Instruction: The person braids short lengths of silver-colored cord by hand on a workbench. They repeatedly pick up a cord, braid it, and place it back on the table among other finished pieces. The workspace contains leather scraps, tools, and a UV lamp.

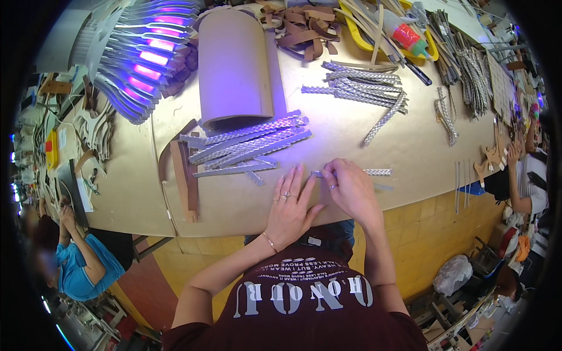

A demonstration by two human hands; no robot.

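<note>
On the tan table covering, my left hand (291,207) lies flat with its fingers stretched out and the thumb apart, close to the left end of a grey braided strip. My right hand (351,190) is closed, thumb and fingers pinching this braided strip (379,172), whose other end sticks out to the right from under the hand. A thin grey strip (383,187) rests just below that end. Left of my hands is a loose pile of silvery braided straps (246,143), some with flat grey sides up.
Behind the pile stands a curved cardboard piece (234,67). More braided straps (369,85) lie at the far right, near a yellow tray (354,35) with a squeeze bottle (404,35). Brown strips (186,178) lie at left. Co-workers sit at both sides, one in a blue top (93,269).
</note>
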